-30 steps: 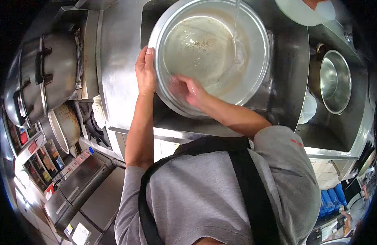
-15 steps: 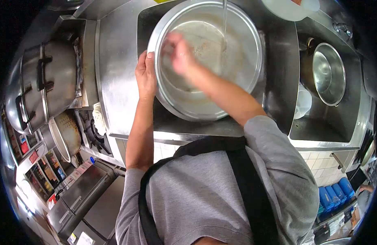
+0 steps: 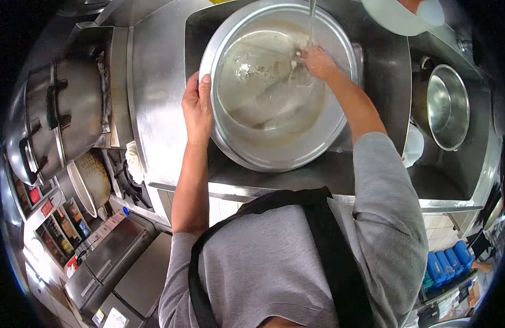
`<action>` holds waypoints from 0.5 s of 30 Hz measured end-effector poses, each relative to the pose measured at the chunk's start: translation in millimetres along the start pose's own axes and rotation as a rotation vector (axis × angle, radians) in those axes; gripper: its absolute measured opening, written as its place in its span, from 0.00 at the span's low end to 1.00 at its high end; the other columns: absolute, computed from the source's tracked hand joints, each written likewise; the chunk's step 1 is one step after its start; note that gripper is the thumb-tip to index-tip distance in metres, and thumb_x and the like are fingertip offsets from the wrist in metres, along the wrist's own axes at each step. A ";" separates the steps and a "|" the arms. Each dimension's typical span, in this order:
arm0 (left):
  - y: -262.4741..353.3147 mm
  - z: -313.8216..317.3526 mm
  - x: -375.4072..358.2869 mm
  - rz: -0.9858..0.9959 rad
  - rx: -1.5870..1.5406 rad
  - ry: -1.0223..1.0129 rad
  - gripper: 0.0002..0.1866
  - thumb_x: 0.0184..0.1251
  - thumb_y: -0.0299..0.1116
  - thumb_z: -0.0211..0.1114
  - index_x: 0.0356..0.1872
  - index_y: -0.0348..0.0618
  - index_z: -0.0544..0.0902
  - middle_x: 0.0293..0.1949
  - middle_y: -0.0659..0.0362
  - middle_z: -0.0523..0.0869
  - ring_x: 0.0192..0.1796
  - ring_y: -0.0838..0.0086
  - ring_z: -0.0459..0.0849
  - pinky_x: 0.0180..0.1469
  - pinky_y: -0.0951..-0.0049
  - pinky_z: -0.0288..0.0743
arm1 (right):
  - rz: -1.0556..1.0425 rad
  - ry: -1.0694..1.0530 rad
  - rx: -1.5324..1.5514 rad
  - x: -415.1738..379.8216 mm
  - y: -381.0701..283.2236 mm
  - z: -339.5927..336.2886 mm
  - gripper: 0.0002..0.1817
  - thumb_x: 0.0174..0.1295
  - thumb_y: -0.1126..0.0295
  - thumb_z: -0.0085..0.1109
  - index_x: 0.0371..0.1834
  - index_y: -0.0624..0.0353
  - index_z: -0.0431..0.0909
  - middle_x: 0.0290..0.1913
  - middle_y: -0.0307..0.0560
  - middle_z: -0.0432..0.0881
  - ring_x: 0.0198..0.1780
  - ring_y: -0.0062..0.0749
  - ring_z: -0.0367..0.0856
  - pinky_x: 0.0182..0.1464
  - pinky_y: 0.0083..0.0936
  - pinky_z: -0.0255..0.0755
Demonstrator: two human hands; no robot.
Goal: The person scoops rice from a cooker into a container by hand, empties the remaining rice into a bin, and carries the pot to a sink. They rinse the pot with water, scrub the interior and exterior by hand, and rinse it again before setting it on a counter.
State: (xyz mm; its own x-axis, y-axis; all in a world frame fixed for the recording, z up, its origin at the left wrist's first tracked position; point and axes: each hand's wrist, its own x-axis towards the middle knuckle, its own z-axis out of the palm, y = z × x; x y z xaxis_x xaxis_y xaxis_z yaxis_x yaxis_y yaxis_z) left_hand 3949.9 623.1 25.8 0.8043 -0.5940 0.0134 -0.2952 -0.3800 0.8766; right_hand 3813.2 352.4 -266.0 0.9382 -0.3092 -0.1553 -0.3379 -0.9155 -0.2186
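Observation:
A large round metal basin point(image 3: 263, 142) sits tilted in the left sink compartment, with some cloudy water in its bottom. My left hand point(image 3: 198, 106) grips the basin's left rim, thumb on top and fingers round the outside. Inside the basin, at the right, my right hand point(image 3: 316, 63) is under a thin stream of water point(image 3: 312, 24) falling from above. Its fingertips are hidden by splashing water, so what they hold, if anything, cannot be made out.
The right sink compartment point(image 3: 438, 183) holds a metal bowl point(image 3: 448, 106) and a white container point(image 3: 413, 145). A white round vessel point(image 3: 397, 16) is at the top right. Large lidded pots point(image 3: 77, 112) stand at the left. Blue bins point(image 3: 449, 262) and part of another person point(image 3: 485, 270) show lower right.
My right hand has moved from the basin's left side to its right side, under the stream. My left hand stays on the rim. The basin appears slightly shifted and tilted.

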 end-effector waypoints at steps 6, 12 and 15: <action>-7.0 -0.9 -3.3 -0.044 -0.021 0.008 0.21 0.71 0.45 0.53 0.47 0.32 0.77 0.34 0.58 0.80 0.38 0.78 0.74 0.44 0.79 0.69 | 0.687 -0.047 0.848 -96.0 -101.3 81.8 0.20 0.58 0.59 0.55 0.49 0.59 0.75 0.46 0.57 0.80 0.49 0.44 0.78 0.49 0.37 0.72; -12.7 -3.2 -6.5 -0.062 -0.071 0.017 0.23 0.71 0.46 0.52 0.47 0.31 0.77 0.34 0.59 0.80 0.37 0.78 0.73 0.42 0.78 0.69 | 0.440 -0.171 1.660 -59.1 -298.0 -37.1 0.17 0.59 0.65 0.53 0.47 0.62 0.77 0.42 0.47 0.82 0.45 0.32 0.77 0.49 0.28 0.69; -7.9 -3.8 -7.0 -0.071 -0.041 0.012 0.23 0.71 0.46 0.52 0.47 0.31 0.77 0.34 0.59 0.80 0.38 0.78 0.73 0.42 0.78 0.69 | 0.128 0.188 1.256 37.1 -255.9 -90.3 0.20 0.55 0.63 0.56 0.49 0.64 0.75 0.48 0.57 0.79 0.51 0.44 0.76 0.53 0.35 0.69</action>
State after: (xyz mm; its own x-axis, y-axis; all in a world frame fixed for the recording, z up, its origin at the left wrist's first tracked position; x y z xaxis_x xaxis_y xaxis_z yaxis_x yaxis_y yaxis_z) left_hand 3948.5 633.0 20.6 0.8289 -0.5576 -0.0439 -0.2161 -0.3916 0.8944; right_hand 3941.2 552.0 -128.9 0.8553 -0.5023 -0.1269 -0.1677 -0.0368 -0.9851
